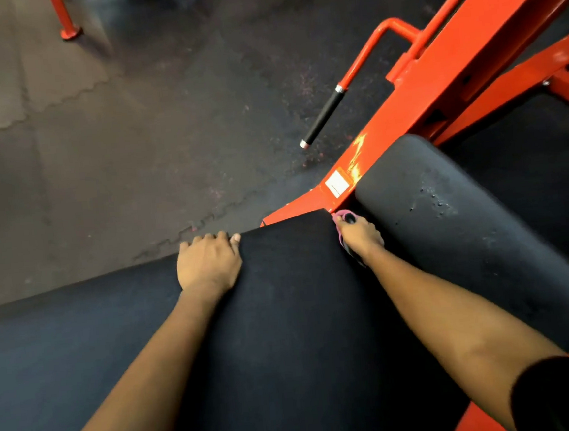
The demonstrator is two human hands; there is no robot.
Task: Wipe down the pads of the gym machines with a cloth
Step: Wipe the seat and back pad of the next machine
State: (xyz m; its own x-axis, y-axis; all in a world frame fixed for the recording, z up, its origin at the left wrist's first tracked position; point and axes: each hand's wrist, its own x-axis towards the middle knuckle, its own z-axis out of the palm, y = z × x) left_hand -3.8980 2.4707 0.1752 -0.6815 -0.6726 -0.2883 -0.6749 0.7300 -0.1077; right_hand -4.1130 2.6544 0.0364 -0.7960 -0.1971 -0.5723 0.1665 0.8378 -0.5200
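Work is at the far right corner of the wide, flat, black upholstered pad (295, 317) that fills the lower middle of the view. The right hand (358, 234), just past centre toward 4 o'clock, has its fingers curled round a small bunched pink cloth (340, 220). It presses the cloth into the narrow gap between that corner and the thick, rounded, black vinyl roller pad (467, 233), which lies on toward 4 o'clock. The left hand (208, 259), near centre toward 8 o'clock, lies palm down on the flat pad. Its fingers are hooked over the far edge in a bracing hold, with nothing else in it. The orange painted steel frame (467, 44) runs off toward 1 o'clock, with a white label (336, 184) near the corner and a black foam-grip handle (322, 117) out at 1 o'clock. Grey rubber floor tiles (132, 142) spread from 9 to 12 o'clock, and an orange post foot (69, 31) stands at 11 o'clock. I judge the step to be the edge and seam of the flat pad. The roller pad shows pale specks and scuffs, and looks likely to be next. That calls for lifting the cloth out of the gap, spreading it wider under the palm, and drawing long strokes along the curved surface toward 5 o'clock. The left hand may need to shift over to steady the body.
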